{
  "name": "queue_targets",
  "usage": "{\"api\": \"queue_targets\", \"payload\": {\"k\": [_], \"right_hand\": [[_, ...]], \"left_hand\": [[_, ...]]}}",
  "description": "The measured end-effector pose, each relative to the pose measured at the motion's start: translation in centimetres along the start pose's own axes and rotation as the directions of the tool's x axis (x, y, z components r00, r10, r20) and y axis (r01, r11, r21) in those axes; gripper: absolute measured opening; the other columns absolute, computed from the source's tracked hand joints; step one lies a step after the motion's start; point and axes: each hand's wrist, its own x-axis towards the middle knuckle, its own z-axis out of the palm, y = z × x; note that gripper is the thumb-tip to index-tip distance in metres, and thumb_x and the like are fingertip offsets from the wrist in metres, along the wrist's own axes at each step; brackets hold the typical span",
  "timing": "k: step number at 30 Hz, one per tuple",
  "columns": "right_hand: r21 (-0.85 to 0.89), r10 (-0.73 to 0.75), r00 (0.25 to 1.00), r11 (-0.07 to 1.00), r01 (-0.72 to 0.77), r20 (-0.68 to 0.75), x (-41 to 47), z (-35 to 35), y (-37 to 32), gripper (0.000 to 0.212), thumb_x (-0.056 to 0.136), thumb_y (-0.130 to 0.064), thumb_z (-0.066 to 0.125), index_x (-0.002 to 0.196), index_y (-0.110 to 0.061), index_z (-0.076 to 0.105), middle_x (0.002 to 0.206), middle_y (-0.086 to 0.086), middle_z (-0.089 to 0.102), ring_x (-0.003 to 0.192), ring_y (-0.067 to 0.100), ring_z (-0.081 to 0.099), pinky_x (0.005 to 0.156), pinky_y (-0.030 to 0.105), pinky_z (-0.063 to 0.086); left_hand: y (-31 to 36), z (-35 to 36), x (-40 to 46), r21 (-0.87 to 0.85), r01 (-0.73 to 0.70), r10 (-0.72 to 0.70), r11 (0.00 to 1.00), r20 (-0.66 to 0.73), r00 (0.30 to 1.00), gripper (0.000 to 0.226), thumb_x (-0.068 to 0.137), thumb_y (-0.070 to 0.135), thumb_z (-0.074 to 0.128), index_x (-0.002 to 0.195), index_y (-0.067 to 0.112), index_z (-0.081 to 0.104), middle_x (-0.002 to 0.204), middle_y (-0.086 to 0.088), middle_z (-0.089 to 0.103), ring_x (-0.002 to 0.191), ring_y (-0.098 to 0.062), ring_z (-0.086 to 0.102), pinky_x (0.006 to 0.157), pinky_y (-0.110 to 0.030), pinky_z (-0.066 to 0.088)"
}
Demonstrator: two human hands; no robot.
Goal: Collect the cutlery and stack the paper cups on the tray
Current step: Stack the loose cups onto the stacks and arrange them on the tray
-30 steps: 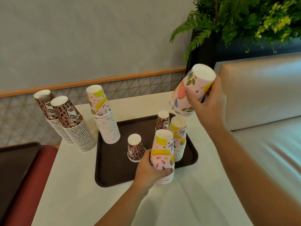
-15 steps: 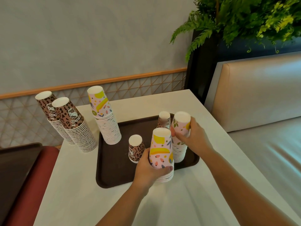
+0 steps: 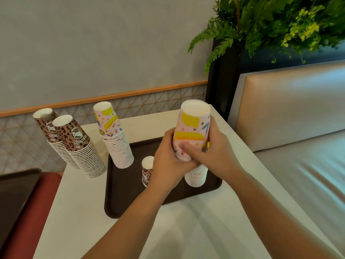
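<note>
At the far left edge lay a dark tray [image 3: 15, 186] beside a red seat [image 3: 35, 206]. On the white table [image 3: 186, 230], left of the main tray, two leopard-print cup stacks [image 3: 78, 146] stood upside down, leaning and just touching each other. The brown tray [image 3: 127, 193] sat near the table's middle; at its far left corner rose a tall stack of pink fruit-print cups [image 3: 115, 137], also inverted. A short leopard-print stack [image 3: 146, 171] stood near the tray's centre, partly hidden behind the left hand [image 3: 168, 161]. That hand wrapped its fingers around the lower part of the pink cup stack [image 3: 192, 128] held upright over the right side of the tray. The right hand [image 3: 211, 154] gripped the same stack from the other side, its thumb across the front. Below the hands, the white ribbed rims of more nested cups [image 3: 196, 176] reached down to the tray floor; whether the held cups were already seated on them could not be told. To the right stood a beige bench seat [image 3: 289, 109], with a green plant [image 3: 280, 25] above it.
</note>
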Motion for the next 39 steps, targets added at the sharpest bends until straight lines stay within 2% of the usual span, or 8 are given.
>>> {"api": "queue_targets", "payload": {"k": [4,7,14,23,26,32,35,39], "right_hand": [[0.044,-0.061,0.988,0.997,0.068,-0.142,2.0,-2.0,-1.6,0.060,0.072,-0.032,0.074,0.120,-0.030,0.037,0.105,-0.021,0.058,0.098,-0.005,0.060,0.079,0.008,0.049],[-0.011,-0.091,0.980,0.996,0.090,-0.176,3.6,-3.2,-1.6,0.060,0.074,-0.032,0.074,0.122,-0.027,0.038,0.101,-0.027,0.054,0.091,-0.017,0.057,0.074,0.002,0.045],[-0.057,0.081,0.992,0.995,-0.087,-0.101,4.8,-2.6,3.6,0.062,0.075,-0.031,0.074,0.126,-0.021,0.041,0.106,-0.016,0.055,0.086,-0.008,0.055,0.069,0.005,0.047],[-0.099,0.245,0.970,0.965,-0.243,0.003,3.2,-1.1,10.0,0.076,0.068,-0.036,0.079,0.132,-0.023,0.040,0.127,-0.004,0.055,0.112,0.008,0.052,0.091,0.021,0.046],[-0.102,0.229,0.973,0.969,-0.225,0.034,3.5,-2.2,10.1,0.074,0.071,-0.031,0.078,0.133,-0.022,0.039,0.129,-0.004,0.055,0.112,0.006,0.051,0.085,0.011,0.041],[-0.110,0.253,0.966,0.963,-0.246,0.058,3.9,-4.1,10.6,0.083,0.073,-0.028,0.076,0.140,-0.022,0.028,0.135,-0.002,0.051,0.120,0.015,0.052,0.096,0.031,0.046],[-0.087,0.242,0.969,0.968,-0.237,0.051,3.8,-4.1,10.4,0.095,0.072,-0.028,0.077,0.143,-0.033,0.014,0.142,-0.006,0.043,0.123,0.010,0.046,0.100,0.035,0.043],[-0.107,0.049,0.982,0.992,-0.069,-0.183,3.3,-3.8,8.2,0.087,0.072,-0.042,0.072,0.138,-0.038,0.015,0.145,-0.008,0.035,0.125,-0.001,0.032,0.100,0.015,0.033]], "left_hand": [[2.7,0.3,2.6,0.045,-0.111,0.111,0.993,0.015,0.994,0.076,0.061,0.022,0.085,0.123,0.032,0.043,0.118,0.012,0.059,0.110,-0.004,0.057,0.087,-0.023,0.051],[3.2,1.3,4.6,0.088,-0.164,0.161,0.982,0.047,0.986,0.080,0.062,0.027,0.085,0.128,0.030,0.041,0.125,0.008,0.056,0.115,-0.008,0.054,0.090,-0.027,0.051],[-1.6,3.6,6.1,0.062,-0.033,0.025,0.998,0.128,0.991,0.076,0.066,0.021,0.082,0.130,0.025,0.040,0.125,0.005,0.057,0.116,-0.010,0.055,0.097,-0.038,0.050],[-7.8,6.7,4.7,0.076,0.078,-0.082,0.994,0.059,0.995,0.077,0.064,0.015,0.084,0.122,0.038,0.037,0.109,0.029,0.050,0.106,0.006,0.051,0.085,-0.004,0.043],[-8.5,7.8,4.9,0.070,0.084,-0.086,0.994,0.026,0.996,0.080,0.064,0.016,0.084,0.123,0.040,0.035,0.110,0.031,0.050,0.109,0.007,0.049,0.088,-0.006,0.042],[-8.8,9.6,5.2,0.094,0.083,-0.080,0.992,-0.026,0.996,0.076,0.066,0.019,0.082,0.121,0.040,0.035,0.107,0.034,0.048,0.101,0.018,0.047,0.084,0.001,0.039],[-9.0,9.8,5.1,0.093,0.067,-0.065,0.993,-0.021,0.998,0.079,0.065,0.020,0.083,0.129,0.033,0.038,0.123,0.022,0.052,0.116,0.006,0.047,0.098,-0.012,0.041],[-8.5,8.8,3.5,0.076,0.036,-0.034,0.996,-0.031,0.999,0.082,0.073,0.033,0.076,0.141,0.027,0.030,0.133,0.021,0.044,0.125,0.006,0.040,0.103,-0.011,0.036]]}}
